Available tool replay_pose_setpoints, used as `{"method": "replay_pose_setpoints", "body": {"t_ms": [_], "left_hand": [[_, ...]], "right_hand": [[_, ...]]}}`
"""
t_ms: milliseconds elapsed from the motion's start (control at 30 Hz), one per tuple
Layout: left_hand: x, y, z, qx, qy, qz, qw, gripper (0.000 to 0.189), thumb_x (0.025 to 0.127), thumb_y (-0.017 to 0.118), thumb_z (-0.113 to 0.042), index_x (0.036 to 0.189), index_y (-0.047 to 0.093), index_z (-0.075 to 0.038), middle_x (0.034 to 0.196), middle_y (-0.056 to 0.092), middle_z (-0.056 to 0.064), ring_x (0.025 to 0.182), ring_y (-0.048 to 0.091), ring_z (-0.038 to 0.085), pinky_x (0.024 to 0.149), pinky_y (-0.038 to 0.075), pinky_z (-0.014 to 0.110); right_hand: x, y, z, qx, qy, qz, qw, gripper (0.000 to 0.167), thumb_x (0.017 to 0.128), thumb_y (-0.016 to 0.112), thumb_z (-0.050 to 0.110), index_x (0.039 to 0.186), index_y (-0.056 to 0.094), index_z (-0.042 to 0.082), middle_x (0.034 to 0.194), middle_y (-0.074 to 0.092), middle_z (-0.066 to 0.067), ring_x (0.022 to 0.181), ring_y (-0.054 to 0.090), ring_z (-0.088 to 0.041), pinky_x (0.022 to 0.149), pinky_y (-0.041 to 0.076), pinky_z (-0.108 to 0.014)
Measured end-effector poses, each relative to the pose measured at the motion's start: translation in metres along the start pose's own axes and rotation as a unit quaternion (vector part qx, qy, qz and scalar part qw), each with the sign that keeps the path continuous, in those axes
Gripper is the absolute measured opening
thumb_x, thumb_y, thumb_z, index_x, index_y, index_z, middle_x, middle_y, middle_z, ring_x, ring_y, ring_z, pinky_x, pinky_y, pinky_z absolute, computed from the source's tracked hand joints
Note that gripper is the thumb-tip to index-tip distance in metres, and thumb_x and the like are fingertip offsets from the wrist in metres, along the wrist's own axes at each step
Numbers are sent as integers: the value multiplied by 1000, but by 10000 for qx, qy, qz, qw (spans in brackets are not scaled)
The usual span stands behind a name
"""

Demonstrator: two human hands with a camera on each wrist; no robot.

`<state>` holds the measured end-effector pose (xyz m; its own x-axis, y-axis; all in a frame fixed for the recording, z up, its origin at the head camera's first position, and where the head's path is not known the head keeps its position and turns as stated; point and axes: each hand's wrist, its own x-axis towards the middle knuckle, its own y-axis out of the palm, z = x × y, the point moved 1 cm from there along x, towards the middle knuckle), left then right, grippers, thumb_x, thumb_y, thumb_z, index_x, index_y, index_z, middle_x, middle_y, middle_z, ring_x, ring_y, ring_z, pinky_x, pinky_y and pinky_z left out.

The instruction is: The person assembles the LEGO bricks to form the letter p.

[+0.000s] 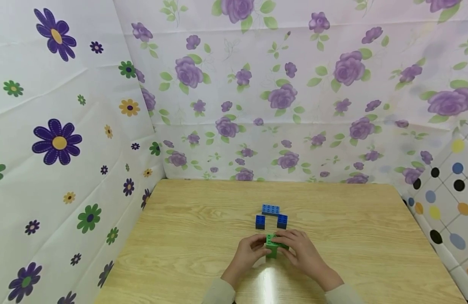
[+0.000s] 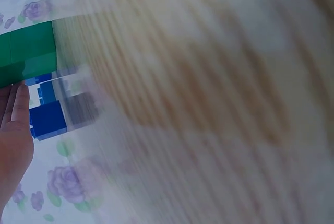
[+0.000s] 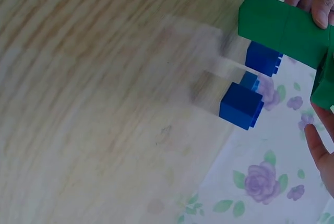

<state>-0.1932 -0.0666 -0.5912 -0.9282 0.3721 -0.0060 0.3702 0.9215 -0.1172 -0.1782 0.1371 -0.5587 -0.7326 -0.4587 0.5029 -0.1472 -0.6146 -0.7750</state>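
Note:
Between the two hands a tower of green toy building bricks stands upright, with a longer green brick across its top that juts out to the right. My left hand grips the tower from the left, its thumb on the near side. From the right, my right hand pinches the top brick, fingers over its studs and thumb beneath; these fingers hide part of the brick. The left wrist view catches the left hand close against the green tower.
Just beyond the hands lie two square dark blue bricks, a left one and a right one. Behind them lies a longer, lighter blue brick. Flowered cloth hangs along the back edge of the wooden table.

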Motion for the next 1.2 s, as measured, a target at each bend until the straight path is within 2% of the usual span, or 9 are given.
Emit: {"method": "replay_pose_setpoints", "body": {"t_ms": [267,467,733,967,1200], "left_hand": [[-2,2,0,-102,-41,-110,9999,37,87,72,-11,122,64,-6,123,62,9,117,58,26,96,51,26],[-2,3,-1,-6,-10,-166,9999,37,86,72,-8,122,64,-6,122,63,9,116,59,26,95,51,25],[-3,3,-4,-137,0,-139,9998,43,87,72,-11,128,59,-5,126,60,9,119,56,25,100,48,29],[-2,3,-7,-325,403,-104,9986,44,88,71,-14,129,58,-4,129,58,10,122,54,26,102,46,31],[0,3,-5,-290,410,-139,9986,41,86,71,-12,125,61,-4,126,60,10,120,56,24,100,48,29]], "right_hand": [[-5,7,0,263,-31,-382,9989,43,74,81,4,113,71,20,120,65,-2,104,59,-16,79,52,-47],[-5,10,1,325,-125,-550,9979,45,73,81,3,113,70,20,120,65,1,101,58,-16,77,51,-47],[-2,6,1,334,-13,-428,9985,41,75,81,5,112,71,21,119,66,0,104,59,-16,80,51,-48],[0,3,1,246,45,-252,9994,41,76,81,8,113,71,24,121,66,1,104,59,-16,79,51,-46],[2,-2,0,390,-35,16,9992,41,78,79,9,115,70,23,121,65,-2,107,59,-19,81,52,-51]]}}
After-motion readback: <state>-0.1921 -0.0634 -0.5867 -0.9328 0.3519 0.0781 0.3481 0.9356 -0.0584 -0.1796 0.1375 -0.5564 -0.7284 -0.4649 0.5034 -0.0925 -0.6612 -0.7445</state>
